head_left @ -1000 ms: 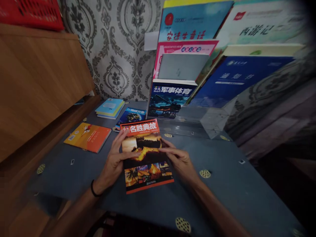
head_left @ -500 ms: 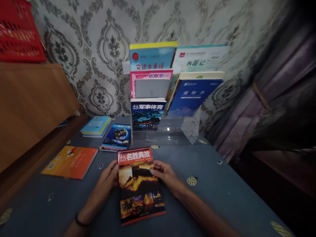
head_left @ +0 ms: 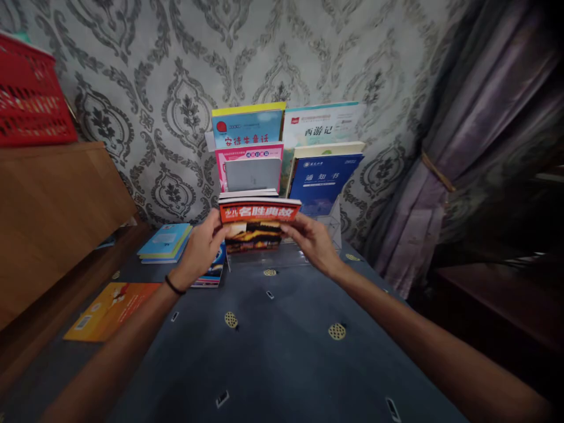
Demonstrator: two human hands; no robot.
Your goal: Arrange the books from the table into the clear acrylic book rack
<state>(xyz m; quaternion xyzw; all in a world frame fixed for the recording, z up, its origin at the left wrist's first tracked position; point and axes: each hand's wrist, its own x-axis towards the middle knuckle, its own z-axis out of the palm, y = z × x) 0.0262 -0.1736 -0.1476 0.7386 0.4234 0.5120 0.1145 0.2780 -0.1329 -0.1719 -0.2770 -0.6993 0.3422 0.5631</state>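
Note:
Between my hands is a book [head_left: 255, 235] with a red title band and a golden picture on its cover. My left hand [head_left: 201, 244] grips its left edge and my right hand [head_left: 314, 239] its right edge. The book stands tilted at the lowest tier of a clear display rack [head_left: 335, 226], covering the book there almost wholly. Whether it rests in the rack, I cannot tell. Higher up the rack are a blue book with a yellow top [head_left: 249, 122], a pink book [head_left: 249, 154], a pale book [head_left: 324, 120] and a dark blue booklet [head_left: 324, 182].
A stack of light blue and yellow books [head_left: 163, 242] lies left of the rack. Partly behind my left hand is a blue book [head_left: 214, 270]. An orange book [head_left: 110, 311] lies nearer. A wooden cabinet [head_left: 57, 217] bearing a red basket [head_left: 35, 94] stands left; a curtain [head_left: 436, 158] hangs right.
Both hands have carried the red-banded book forward from the tabletop to the front of the rack's lowest tier. Its cover has tipped and now looks foreshortened. The camera view has shifted.

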